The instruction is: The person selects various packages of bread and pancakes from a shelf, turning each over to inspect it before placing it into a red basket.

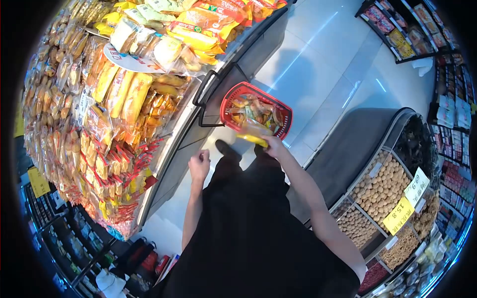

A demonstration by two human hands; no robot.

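Observation:
A yellow, partly see-through snack packet (254, 139) is pinched by one end in my right hand (273, 147). It hangs over the near side of a red shopping basket (289, 115), which stands on the floor with several wrapped packets (256, 110) inside. What the packet contains is blurred. My left hand (199, 166) is curled into a loose fist beside the display stand's edge, with nothing visible in it.
Wrapped breads and snacks (121, 92) are heaped on a stand (171, 164) at left, with a dark bracket (208, 99) sticking out near the basket. Right of me, bins hold walnuts (382, 186) and other dry goods. Tiled floor (318, 64) runs between them; shelves (405, 30) stand beyond.

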